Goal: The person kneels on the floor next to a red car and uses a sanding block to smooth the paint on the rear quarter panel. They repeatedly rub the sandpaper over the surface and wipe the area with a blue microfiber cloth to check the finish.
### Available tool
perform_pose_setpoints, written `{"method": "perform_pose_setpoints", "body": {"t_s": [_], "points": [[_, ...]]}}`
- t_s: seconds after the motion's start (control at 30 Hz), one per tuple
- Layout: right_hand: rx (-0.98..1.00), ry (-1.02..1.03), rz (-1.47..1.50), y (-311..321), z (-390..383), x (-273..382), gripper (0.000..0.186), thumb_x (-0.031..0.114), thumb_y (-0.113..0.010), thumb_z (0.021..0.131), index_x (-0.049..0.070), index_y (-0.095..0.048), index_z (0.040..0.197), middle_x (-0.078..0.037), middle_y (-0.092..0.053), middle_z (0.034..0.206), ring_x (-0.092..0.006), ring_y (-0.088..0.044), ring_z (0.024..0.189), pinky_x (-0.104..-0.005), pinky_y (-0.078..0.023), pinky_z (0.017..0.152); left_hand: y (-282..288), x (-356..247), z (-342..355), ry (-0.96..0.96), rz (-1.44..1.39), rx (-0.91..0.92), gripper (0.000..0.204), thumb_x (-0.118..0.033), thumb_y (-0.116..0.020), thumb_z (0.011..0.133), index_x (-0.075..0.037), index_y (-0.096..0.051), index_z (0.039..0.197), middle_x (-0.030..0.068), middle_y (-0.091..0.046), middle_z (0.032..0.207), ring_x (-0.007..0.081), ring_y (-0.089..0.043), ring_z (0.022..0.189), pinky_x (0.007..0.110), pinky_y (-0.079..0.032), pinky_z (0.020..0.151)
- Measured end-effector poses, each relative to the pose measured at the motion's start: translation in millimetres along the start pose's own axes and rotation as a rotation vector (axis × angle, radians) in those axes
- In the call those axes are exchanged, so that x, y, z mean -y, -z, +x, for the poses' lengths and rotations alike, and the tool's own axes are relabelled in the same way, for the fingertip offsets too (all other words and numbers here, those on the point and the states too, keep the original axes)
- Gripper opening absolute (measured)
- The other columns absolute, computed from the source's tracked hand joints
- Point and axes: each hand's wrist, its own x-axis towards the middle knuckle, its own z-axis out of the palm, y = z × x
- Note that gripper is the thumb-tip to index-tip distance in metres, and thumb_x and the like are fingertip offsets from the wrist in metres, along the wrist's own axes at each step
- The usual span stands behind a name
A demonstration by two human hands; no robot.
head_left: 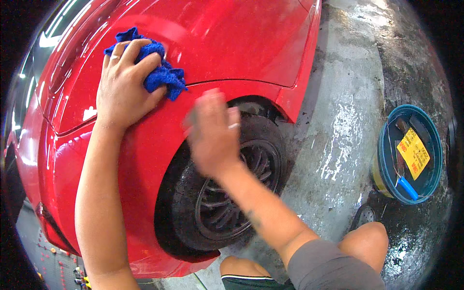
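My left hand (123, 84) grips a crumpled blue microfiber cloth (162, 70), pressing it on the glossy red car body (217, 46) near a panel seam. Lower and to the right, my right hand (215, 133) lies over the red fender at the upper edge of the wheel arch. Motion smears its fingers, which point away from me. Something greyish shows at this hand's left edge, too blurred to name. Just below that hand is the black tire (186, 208) with its dark multi-spoke wheel rim (224, 200).
A round teal bucket (389, 166) stands on the wet grey floor (338, 140) at right. Inside it lie a yellow printed sheet (413, 153) and a blue-handled tool (407, 188). My bent knee (367, 241) is close by. A pegboard (48, 258) with small items shows at lower left.
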Motion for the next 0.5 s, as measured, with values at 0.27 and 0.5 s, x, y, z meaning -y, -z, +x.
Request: {"method": "perform_pose_setpoints", "body": {"t_s": [0.27,0.5], "points": [[-0.123,-0.383,0.128,-1.0,27.2,-137.8,0.056,0.032,-0.040,0.117,-0.005,-0.047,0.157,-0.027,-0.047,0.164,-0.0398,-0.042,0.155,-0.0544,-0.030,0.126,-2.8,-4.4,2.3,0.024,-0.035,-0.033,0.057,-0.016,-0.085,0.077,-0.031,-0.074,0.130,0.0082,-0.060,0.144,0.0375,-0.054,0.137,0.054,-0.045,0.117],[-0.008,0.095,0.254,7.0,-43.0,57.2,0.062,0.018,-0.055,0.099,-0.004,-0.047,0.156,-0.030,-0.043,0.166,-0.0447,-0.037,0.158,-0.0617,-0.028,0.126,1.0,0.6,-5.5,-0.010,-0.008,-0.001,0.047,-0.009,-0.084,0.071,-0.025,-0.080,0.115,0.0080,-0.060,0.147,0.0389,-0.052,0.139,0.054,-0.044,0.117]]}}
